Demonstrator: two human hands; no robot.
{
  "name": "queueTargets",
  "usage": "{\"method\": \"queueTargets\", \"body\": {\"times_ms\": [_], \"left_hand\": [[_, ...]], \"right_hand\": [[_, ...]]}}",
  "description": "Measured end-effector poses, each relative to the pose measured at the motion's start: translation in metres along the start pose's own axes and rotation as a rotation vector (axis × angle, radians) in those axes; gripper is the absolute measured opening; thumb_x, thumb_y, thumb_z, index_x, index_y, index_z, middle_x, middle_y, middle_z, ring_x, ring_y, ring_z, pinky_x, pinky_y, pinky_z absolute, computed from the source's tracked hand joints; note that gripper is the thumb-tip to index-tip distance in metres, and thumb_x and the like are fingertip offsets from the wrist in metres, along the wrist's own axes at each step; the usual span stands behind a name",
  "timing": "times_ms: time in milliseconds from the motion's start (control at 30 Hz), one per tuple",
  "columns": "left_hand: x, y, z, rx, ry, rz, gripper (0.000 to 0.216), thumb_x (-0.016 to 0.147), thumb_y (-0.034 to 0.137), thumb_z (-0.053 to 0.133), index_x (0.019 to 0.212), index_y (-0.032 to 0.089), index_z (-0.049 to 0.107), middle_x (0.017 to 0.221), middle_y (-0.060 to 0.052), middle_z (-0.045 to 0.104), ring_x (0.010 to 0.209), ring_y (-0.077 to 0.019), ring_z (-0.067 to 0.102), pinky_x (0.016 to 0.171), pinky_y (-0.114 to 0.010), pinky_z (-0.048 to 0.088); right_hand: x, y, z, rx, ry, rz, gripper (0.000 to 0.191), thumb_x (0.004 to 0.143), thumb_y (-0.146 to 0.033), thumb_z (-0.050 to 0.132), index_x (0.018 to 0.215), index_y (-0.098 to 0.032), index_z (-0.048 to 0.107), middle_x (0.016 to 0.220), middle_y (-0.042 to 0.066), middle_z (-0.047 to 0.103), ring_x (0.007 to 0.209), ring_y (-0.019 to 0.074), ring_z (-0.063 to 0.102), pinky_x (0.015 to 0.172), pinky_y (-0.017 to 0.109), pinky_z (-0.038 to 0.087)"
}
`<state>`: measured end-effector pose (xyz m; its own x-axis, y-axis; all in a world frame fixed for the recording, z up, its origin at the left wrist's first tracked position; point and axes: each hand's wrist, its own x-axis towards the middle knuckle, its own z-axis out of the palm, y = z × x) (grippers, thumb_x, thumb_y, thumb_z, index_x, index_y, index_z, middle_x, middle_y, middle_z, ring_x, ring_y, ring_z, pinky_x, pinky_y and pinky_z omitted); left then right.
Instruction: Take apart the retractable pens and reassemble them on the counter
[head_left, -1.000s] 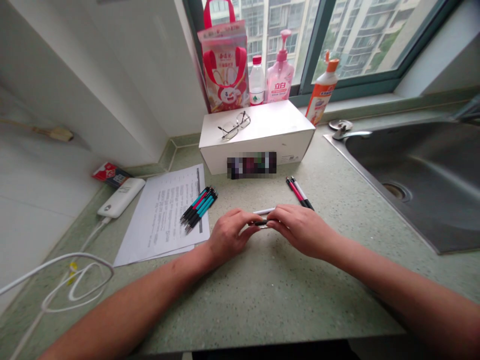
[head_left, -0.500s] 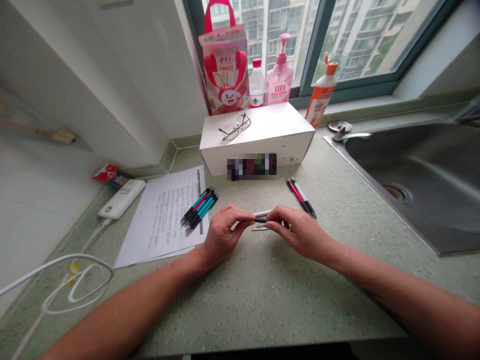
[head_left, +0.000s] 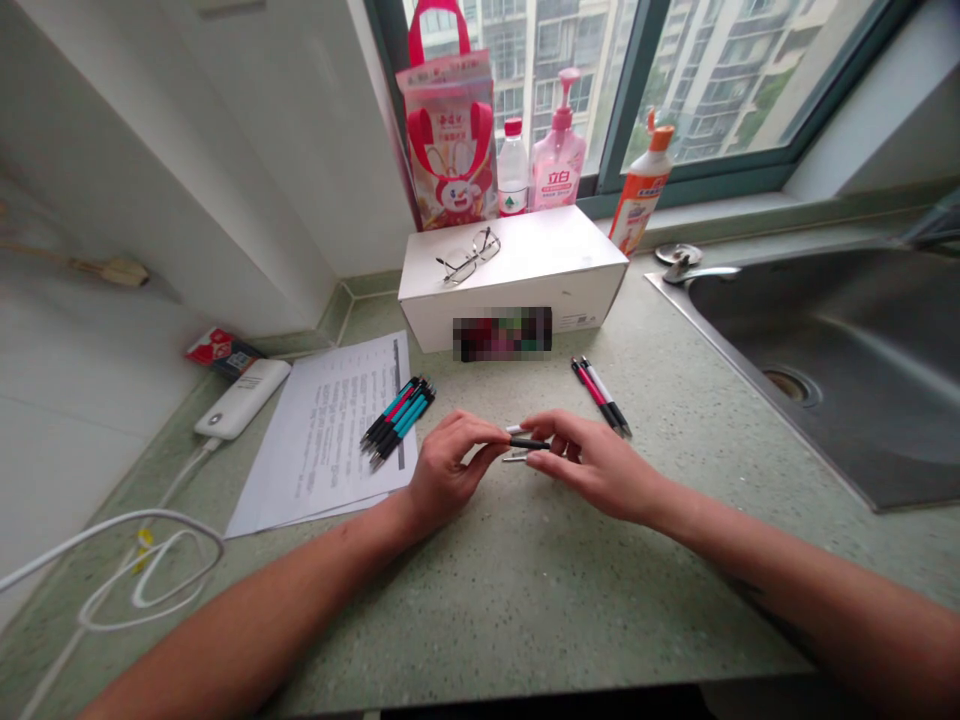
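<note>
The left hand (head_left: pixel 455 460) pinches one end of a black pen part (head_left: pixel 529 443) between thumb and forefinger, with no gap left in the pinch. The right hand (head_left: pixel 596 462) is half open at the other end, thumb and forefinger parted around it; whether its curled fingers touch the part, I cannot tell. The black part lies level between the hands, above the counter (head_left: pixel 525 600). One white tube (head_left: pixel 516 430) shows just behind it and one thin silver rod (head_left: pixel 514 459) just in front, both partly covered by the right hand.

Beyond the right hand lie two pens (head_left: pixel 601 396), one pink and one white, side by side with black grips. Left of the hands, a bunch of pens (head_left: pixel 397 420), mostly teal with at least one pink, overlaps too closely to count; it rests on printed sheets (head_left: pixel 319 430), at least two. Next to these are one white power bank (head_left: pixel 244 398) with a cable plugged in and one red and dark packet (head_left: pixel 223 350).

One white box (head_left: pixel 517 270) stands closed, its contents hidden, with one pair of glasses (head_left: pixel 459 268) on top. Behind it are one bag (head_left: pixel 454 150) and three bottles (head_left: pixel 559 165): clear, pink with a pump, and orange-and-white. One steel sink (head_left: pixel 885 370) is at the right
</note>
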<state>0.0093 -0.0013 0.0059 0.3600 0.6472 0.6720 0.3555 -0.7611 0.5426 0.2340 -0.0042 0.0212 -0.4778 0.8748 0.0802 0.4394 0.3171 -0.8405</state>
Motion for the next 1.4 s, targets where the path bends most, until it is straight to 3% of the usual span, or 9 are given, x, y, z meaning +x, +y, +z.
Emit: {"method": "queueTargets", "body": {"times_ms": [100, 167, 233, 333, 533, 800, 967, 1200, 1400], "left_hand": [[0.0, -0.001, 0.0, 0.004, -0.01, 0.014, 0.006, 0.093, 0.016, 0.066, 0.098, 0.02, 0.068, 0.084, -0.004, 0.075, 0.075, -0.0154, 0.069, 0.072, -0.032, 0.055], [-0.001, -0.001, 0.001, 0.007, -0.005, 0.021, 0.007, 0.093, 0.016, 0.066, 0.099, 0.02, 0.067, 0.085, -0.003, 0.075, 0.074, -0.0153, 0.069, 0.072, -0.032, 0.055], [-0.001, -0.002, 0.001, 0.008, -0.002, 0.016, 0.008, 0.092, 0.015, 0.067, 0.098, 0.02, 0.067, 0.085, -0.003, 0.075, 0.075, -0.0153, 0.068, 0.072, -0.032, 0.055], [-0.001, -0.001, 0.001, 0.002, -0.012, 0.009, 0.008, 0.092, 0.014, 0.067, 0.098, 0.02, 0.067, 0.085, -0.003, 0.075, 0.077, -0.0152, 0.068, 0.072, -0.031, 0.054], [-0.003, -0.002, 0.001, 0.022, -0.006, -0.023, 0.007, 0.092, 0.012, 0.066, 0.095, 0.019, 0.065, 0.085, -0.003, 0.072, 0.076, -0.0152, 0.064, 0.073, -0.031, 0.052], [-0.005, -0.008, 0.005, 0.247, -0.228, -0.189, 0.011, 0.085, 0.008, 0.059, 0.088, 0.017, 0.063, 0.086, -0.006, 0.064, 0.086, -0.0222, 0.058, 0.077, -0.037, 0.048], [-0.005, -0.007, 0.006, 0.296, -0.347, -0.223, 0.011, 0.086, 0.009, 0.057, 0.084, 0.018, 0.064, 0.084, -0.006, 0.063, 0.085, -0.0222, 0.058, 0.077, -0.037, 0.046], [-0.006, -0.01, 0.008, 0.336, -0.327, -0.255, 0.007, 0.088, 0.014, 0.06, 0.091, 0.017, 0.065, 0.085, -0.006, 0.063, 0.083, -0.0217, 0.058, 0.076, -0.036, 0.046], [-0.006, -0.012, 0.005, 0.258, -0.206, -0.235, 0.006, 0.094, 0.017, 0.06, 0.091, 0.017, 0.065, 0.084, -0.005, 0.066, 0.08, -0.0197, 0.058, 0.075, -0.035, 0.047]], "right_hand": [[0.0, 0.0, 0.0, 0.033, -0.026, 0.016, 0.026, 0.099, -0.038, 0.05, 0.094, -0.019, 0.066, 0.078, 0.003, 0.07, 0.06, 0.0131, 0.059, 0.058, 0.029, 0.047], [0.0, 0.0, 0.001, 0.057, 0.026, 0.007, 0.024, 0.094, -0.039, 0.059, 0.107, -0.019, 0.064, 0.087, 0.005, 0.072, 0.063, 0.0135, 0.06, 0.059, 0.029, 0.048], [0.001, 0.001, 0.002, 0.114, 0.024, 0.021, 0.036, 0.092, -0.04, 0.062, 0.122, -0.02, 0.059, 0.096, 0.006, 0.073, 0.065, 0.0135, 0.061, 0.059, 0.029, 0.049], [0.001, 0.001, 0.003, 0.169, -0.052, 0.061, 0.028, 0.1, -0.04, 0.049, 0.108, -0.019, 0.065, 0.081, 0.003, 0.07, 0.057, 0.012, 0.057, 0.056, 0.028, 0.047], [0.001, -0.001, 0.001, 0.015, 0.145, -0.047, 0.009, 0.089, -0.027, 0.064, 0.093, -0.019, 0.062, 0.083, 0.002, 0.066, 0.067, 0.0134, 0.057, 0.06, 0.028, 0.045], [-0.004, 0.001, 0.004, -0.258, -0.158, -0.143, 0.007, 0.086, -0.015, 0.064, 0.092, -0.02, 0.063, 0.086, 0.002, 0.067, 0.072, 0.014, 0.059, 0.066, 0.028, 0.044], [-0.006, 0.007, 0.008, -0.428, -0.218, -0.187, 0.021, 0.082, -0.016, 0.069, 0.103, -0.02, 0.066, 0.098, 0.005, 0.069, 0.084, 0.019, 0.063, 0.07, 0.03, 0.043], [-0.006, 0.01, 0.008, -0.512, -0.19, -0.221, 0.006, 0.086, -0.021, 0.067, 0.092, -0.021, 0.067, 0.094, 0.005, 0.066, 0.08, 0.0182, 0.062, 0.066, 0.03, 0.04], [-0.003, 0.012, 0.004, -0.471, -0.006, -0.179, 0.005, 0.091, -0.021, 0.062, 0.096, -0.02, 0.062, 0.091, 0.003, 0.067, 0.068, 0.0138, 0.059, 0.064, 0.028, 0.041]]}}
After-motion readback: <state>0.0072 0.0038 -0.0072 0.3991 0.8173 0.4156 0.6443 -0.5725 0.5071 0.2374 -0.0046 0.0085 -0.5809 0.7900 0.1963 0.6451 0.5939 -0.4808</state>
